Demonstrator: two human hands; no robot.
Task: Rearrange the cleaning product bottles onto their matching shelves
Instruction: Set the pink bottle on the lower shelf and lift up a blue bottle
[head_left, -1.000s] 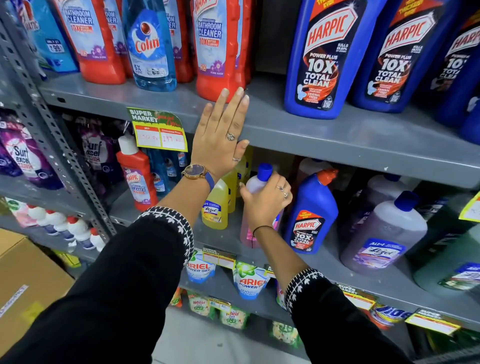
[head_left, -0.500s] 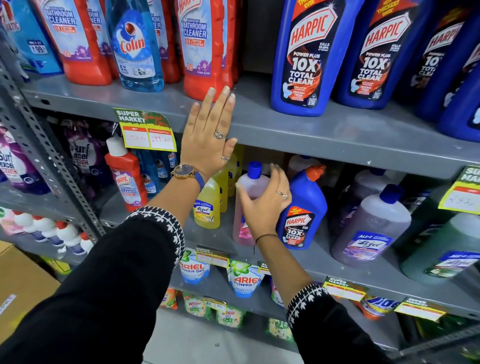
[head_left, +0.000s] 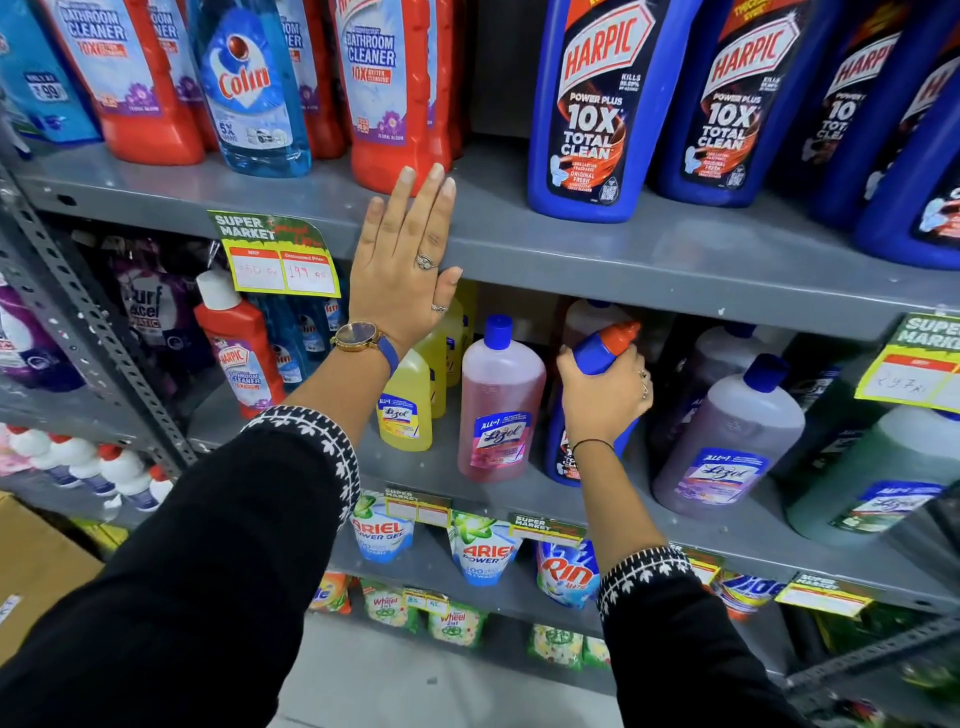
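bright, even overhead light | soft glare on the glossy blue harpic bottles (head_left: 592, 109) along the top shelf (head_left: 675, 249) | deep shadow under that shelf toward its back edge | sharp at centre | wide-angle bending and slight smear at the frame corners | green bottle (head_left: 872, 478) at the right edge soft

This is a supermarket aisle for cleaning goods. Grey metal shelves (head_left: 597, 249) carry rows of the same toilet cleaner bottles (head_left: 587, 104), floor cleaner bottles (head_left: 727, 441) and detergent pouches (head_left: 483, 551). Yellow price tags (head_left: 280, 260) printed "SUPER MARKET", with handwritten prices, hang on the shelf edges.
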